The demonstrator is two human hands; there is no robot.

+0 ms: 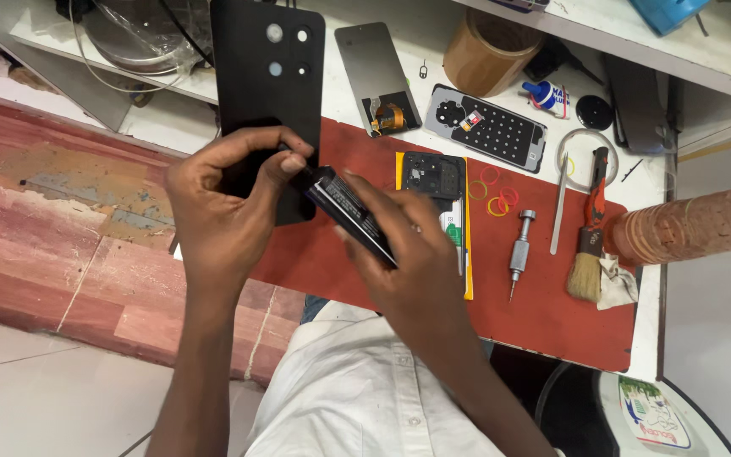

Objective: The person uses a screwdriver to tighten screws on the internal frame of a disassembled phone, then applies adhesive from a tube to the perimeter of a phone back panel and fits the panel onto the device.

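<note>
Black plastic phone back cover [268,76], thin, light and bendy, is pinched at its six-o'clock edge by the left hand [222,199]. At four o'clock, the right hand [403,254] clamps a small black tube [349,211]; edges look the safest hold.

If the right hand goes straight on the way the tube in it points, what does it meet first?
The right hand holds a black tube whose tip aims up-left. First in that line are the left hand's fingers, already at the tip, with the black phone back cover just behind; depth is unclear.

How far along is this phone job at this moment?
Done: the phone lies opened on the red mat, with the screen panel set aside. In hand: left hand holds the black back cover, right hand a dark tube. Left: the cover is not yet on.
</note>
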